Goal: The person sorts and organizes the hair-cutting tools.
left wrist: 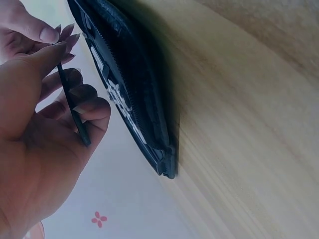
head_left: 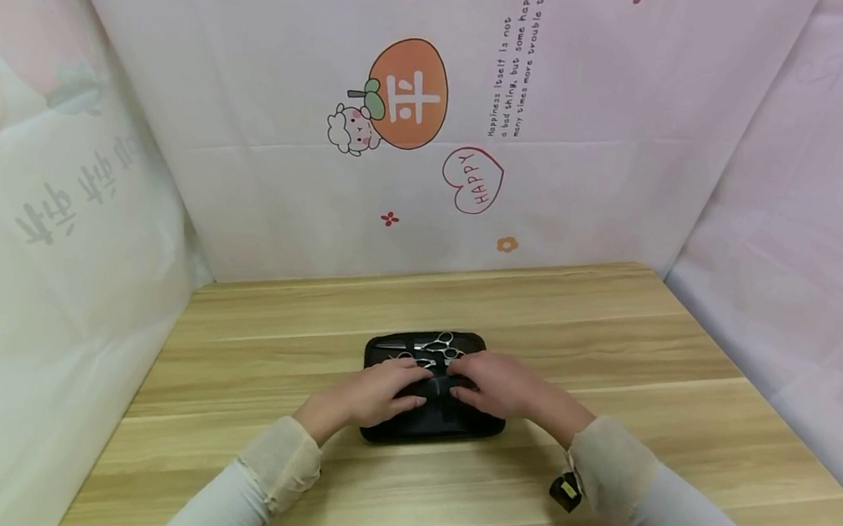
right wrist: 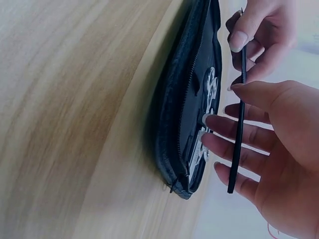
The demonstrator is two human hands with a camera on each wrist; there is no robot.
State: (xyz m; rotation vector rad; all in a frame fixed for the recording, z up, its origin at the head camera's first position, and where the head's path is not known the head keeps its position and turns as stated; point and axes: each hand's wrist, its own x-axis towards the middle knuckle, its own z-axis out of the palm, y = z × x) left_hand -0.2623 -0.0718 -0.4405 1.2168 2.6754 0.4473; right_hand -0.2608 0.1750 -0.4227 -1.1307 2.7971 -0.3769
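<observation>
A black zip case (head_left: 430,427) lies spread open on the table below both hands. Two pairs of silver scissors (head_left: 439,344) show in its far half, partly covered by the fingers. Just above the case, a thin black strip (right wrist: 239,134), seen edge-on in both wrist views, spans the two hands; cannot tell its kind. My left hand (head_left: 383,391) pinches it between thumb and curled fingers. On its other side my right hand (head_left: 499,384) holds it, thumb on one face and fingers on the other. The thumbs are close together near its middle.
The wood-grain table (head_left: 262,450) reaches up to a printed white cloth (head_left: 269,116) at the back, with more cloth at left and right. A small black object with a yellow label (head_left: 567,490) hangs at the right sleeve cuff.
</observation>
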